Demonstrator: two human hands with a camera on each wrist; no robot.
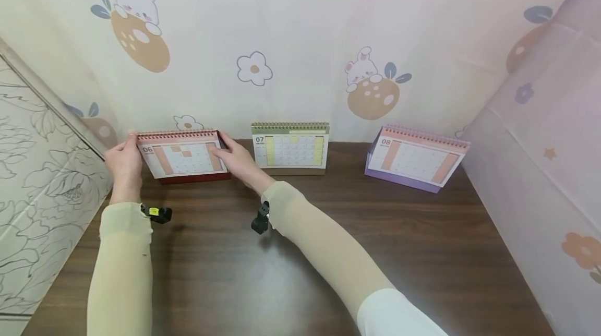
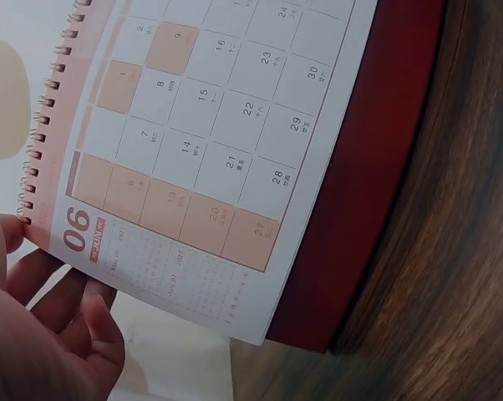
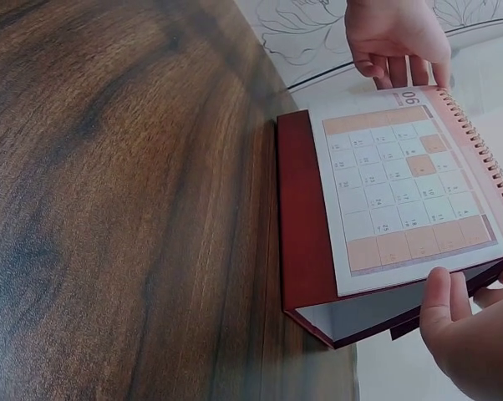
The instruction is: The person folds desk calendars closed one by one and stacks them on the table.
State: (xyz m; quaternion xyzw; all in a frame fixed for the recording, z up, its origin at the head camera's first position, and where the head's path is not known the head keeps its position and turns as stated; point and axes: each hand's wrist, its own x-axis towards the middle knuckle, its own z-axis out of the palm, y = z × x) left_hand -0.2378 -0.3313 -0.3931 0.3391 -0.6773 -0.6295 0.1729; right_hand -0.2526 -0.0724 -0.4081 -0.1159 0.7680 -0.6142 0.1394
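Observation:
A red-based desk calendar (image 1: 197, 163) with a pink spiral-bound page marked 06 stands tilted back on the table at the left. My left hand (image 1: 124, 161) holds its left edge near the top corner, beside the spiral; some of the fingers lie behind the page in the left wrist view. At the opposite edge, my right hand (image 1: 240, 163) grips the calendar, the thumb at the page's side and other fingers partly hidden behind. The right wrist view shows the calendar's open triangular side above the dark red base (image 3: 306, 209).
To the right stands a green-topped calendar (image 1: 293, 151) marked 07, and farther right a purple-based one (image 1: 415, 158) marked 08, angled. A patterned curtain (image 1: 300, 28) rises behind the brown wooden table (image 1: 263, 284). Patterned panels flank both sides.

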